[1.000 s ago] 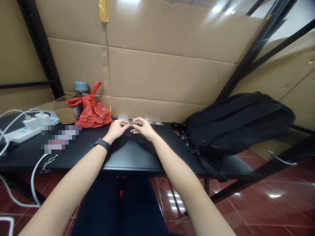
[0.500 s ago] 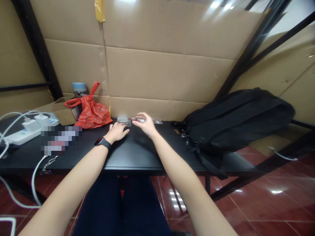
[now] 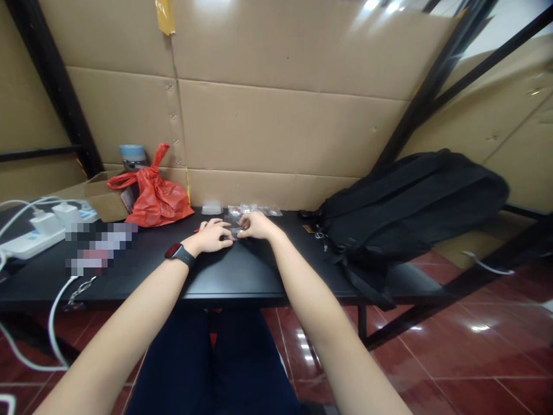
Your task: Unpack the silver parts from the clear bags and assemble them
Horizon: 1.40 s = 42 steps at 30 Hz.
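Observation:
My left hand [image 3: 212,235], with a dark smartwatch [image 3: 179,253] at the wrist, rests low over the black table [image 3: 242,276]. Its thumb and forefinger close on the left edge of a small clear plastic bag [image 3: 236,232]. A bit of something red [image 3: 197,230] shows by its outer side, mostly hidden. From the right, my right hand [image 3: 258,225] pinches the same bag, with a speck of red at its fingertips. Just beyond both hands lie more small clear bags [image 3: 248,210] with tiny contents I cannot make out, and a whitish clear packet [image 3: 211,208].
A red plastic bag [image 3: 158,202], a cardboard box [image 3: 106,196] and a blue-lidded container [image 3: 132,154] stand at the left. Nearby are a white power strip [image 3: 32,245] with plugs and cables. A black backpack [image 3: 415,202] lies at the right. Cardboard panels [image 3: 268,127] close off the back.
Both hands have come slightly nearer to me. My right hand has brought a small clear bag between them, and my left fingers have moved onto its edge. The view shifted slightly.

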Available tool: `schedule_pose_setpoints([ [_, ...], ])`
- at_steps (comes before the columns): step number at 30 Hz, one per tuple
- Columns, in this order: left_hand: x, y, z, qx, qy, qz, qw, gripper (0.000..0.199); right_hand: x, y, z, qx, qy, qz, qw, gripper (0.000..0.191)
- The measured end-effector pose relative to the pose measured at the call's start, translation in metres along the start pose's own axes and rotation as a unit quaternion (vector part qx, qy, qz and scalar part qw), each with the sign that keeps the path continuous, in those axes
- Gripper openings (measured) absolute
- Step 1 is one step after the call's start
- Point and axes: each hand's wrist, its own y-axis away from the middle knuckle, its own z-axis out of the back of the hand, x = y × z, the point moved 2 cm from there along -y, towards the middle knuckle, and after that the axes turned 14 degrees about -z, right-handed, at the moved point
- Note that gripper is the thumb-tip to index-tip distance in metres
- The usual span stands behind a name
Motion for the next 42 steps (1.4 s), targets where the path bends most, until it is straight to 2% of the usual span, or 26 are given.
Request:
schedule_pose_setpoints([
  [7,-0.004,0.006,0.006,0.057,0.034,0.004,0.998,0.040,0.007,0.009,0.011,0.028,0.078,0.016,0.996,0.027],
  [14,-0.009,0.007,0.007,0.081,0.015,0.011,0.997,0.041,0.015,0.013,0.008,0.056,0.080,0.003,0.995,0.027],
  [22,-0.012,0.008,0.009,0.087,0.023,0.004,0.996,0.040,0.006,-0.006,-0.008,-0.007,0.056,0.032,0.998,0.020],
  [26,-0.011,0.007,0.007,0.065,0.027,0.004,0.998,0.038,0.008,-0.009,-0.013,-0.062,0.098,0.024,0.993,0.025],
  [29,-0.010,0.007,0.005,0.052,0.029,0.001,0.998,0.039,0.014,-0.009,-0.018,-0.113,0.144,0.013,0.983,0.019],
  [32,-0.008,0.008,0.005,0.047,0.031,0.001,0.998,0.038,0.016,-0.012,-0.021,-0.132,0.162,0.010,0.978,0.015],
  [36,-0.008,0.008,0.007,0.039,0.030,0.002,0.999,0.039,0.012,-0.011,-0.021,-0.070,0.136,0.037,0.988,0.015],
  [40,-0.006,0.009,0.009,0.006,0.019,0.023,1.000,0.072,0.006,-0.002,-0.011,0.009,0.121,0.041,0.992,0.032],
  [42,-0.005,0.008,0.007,-0.005,0.010,0.032,0.999,0.077,0.004,0.002,-0.007,0.031,0.140,0.022,0.989,0.039],
])
